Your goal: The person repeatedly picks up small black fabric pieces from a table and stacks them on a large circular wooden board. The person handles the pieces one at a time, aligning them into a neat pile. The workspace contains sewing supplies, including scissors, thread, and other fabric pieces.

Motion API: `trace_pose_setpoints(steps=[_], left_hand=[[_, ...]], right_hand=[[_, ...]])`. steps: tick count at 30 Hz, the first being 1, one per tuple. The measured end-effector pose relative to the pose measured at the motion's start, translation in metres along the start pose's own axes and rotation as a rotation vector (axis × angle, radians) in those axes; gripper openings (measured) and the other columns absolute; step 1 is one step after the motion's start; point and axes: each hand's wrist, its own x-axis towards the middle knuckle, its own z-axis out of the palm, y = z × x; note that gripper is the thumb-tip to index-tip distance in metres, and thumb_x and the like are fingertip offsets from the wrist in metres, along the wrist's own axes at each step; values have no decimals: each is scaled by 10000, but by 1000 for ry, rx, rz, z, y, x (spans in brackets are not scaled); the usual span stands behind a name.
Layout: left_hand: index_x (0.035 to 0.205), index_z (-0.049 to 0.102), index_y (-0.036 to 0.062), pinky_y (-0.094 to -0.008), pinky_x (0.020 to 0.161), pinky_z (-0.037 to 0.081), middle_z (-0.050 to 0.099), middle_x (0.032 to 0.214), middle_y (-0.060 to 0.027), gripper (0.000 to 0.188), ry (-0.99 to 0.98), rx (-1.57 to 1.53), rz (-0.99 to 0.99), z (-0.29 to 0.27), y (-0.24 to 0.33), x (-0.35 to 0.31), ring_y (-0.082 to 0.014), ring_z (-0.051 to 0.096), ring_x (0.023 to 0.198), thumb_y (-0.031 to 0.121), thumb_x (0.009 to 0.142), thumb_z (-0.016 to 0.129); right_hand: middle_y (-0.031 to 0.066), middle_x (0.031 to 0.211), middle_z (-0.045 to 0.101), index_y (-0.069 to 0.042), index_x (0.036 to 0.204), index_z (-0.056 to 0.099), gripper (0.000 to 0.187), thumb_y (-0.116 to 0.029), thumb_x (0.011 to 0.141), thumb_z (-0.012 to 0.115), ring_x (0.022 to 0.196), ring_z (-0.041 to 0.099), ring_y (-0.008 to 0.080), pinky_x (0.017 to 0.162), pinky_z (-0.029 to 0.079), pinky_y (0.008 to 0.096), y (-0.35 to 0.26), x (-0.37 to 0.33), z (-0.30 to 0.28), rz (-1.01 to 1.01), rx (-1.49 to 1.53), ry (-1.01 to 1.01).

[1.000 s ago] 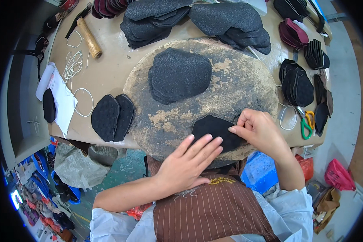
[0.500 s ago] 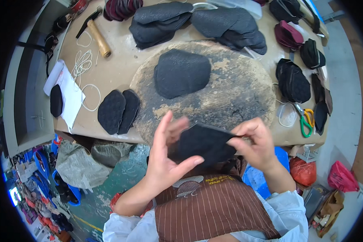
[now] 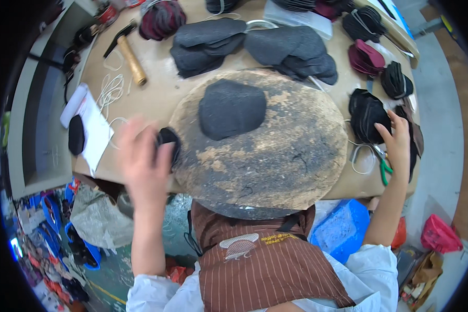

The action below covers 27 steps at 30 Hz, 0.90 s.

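A round, stained and worn work board (image 3: 275, 166) lies on the tan counter (image 3: 156, 99) and serves as the landmark here. At the board's left rim, the left hand (image 3: 143, 164) is blurred, its fingers curled around a small, dark, flat felt-like piece (image 3: 169, 143); how firmly it grips cannot be told. To the right of the board, the right hand (image 3: 398, 143) reaches with fingers spread narrowly onto a stack of black cut fabric pieces (image 3: 368, 115), fingertips touching the stack's right edge.

On the board, toward its upper left, rests a larger dark grey felt panel (image 3: 231, 108). Beyond the board's far rim lie heaps of grey felt shapes (image 3: 291, 49), and to the upper left of it a wooden-handled hammer (image 3: 130, 57). Green-handled scissors (image 3: 382, 166) lie just below the right hand.

The pieces look light, thin and limp, likely to flop rather than hold shape, and not fragile. A pinch at the edge with thumb and fingertips would probably peel one layer off the stack; the fuzzy surface should give good grip.
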Motion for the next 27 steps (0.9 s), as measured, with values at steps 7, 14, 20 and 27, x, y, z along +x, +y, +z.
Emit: trace_pose_setpoints(steps=[7,14,20,27], left_hand=[[967,692,22,-367,872,534,679,1072,-94,203,-125,-296,478,53,39,34,-252,656,1002,76,772,708],[947,700,14,-331,819,563,688,1051,-98,180,-255,-287,570,49,35,47,-238,668,993,64,775,680],[912,693,12,-331,787,572,692,1039,-101,140,-201,-213,586,52,39,43,-239,672,982,72,789,664],[894,683,25,-342,761,571,699,1000,-84,133,-266,-441,259,49,43,43,-241,675,962,82,773,685]], right_hand=[[112,1004,551,-42,1205,598,446,-188,806,736,942,552,234,828,456,344,-5,2,-3,10,-66,-28],[139,1033,543,-18,1211,596,488,-247,807,744,971,545,285,861,439,384,-21,-11,-2,-14,-226,135],[143,1027,544,-19,1192,607,423,-214,832,717,962,551,301,853,449,378,-24,-26,9,-129,-427,317],[76,913,608,24,1084,607,233,-108,894,641,848,589,169,766,466,288,-29,-35,-25,-29,66,107]])
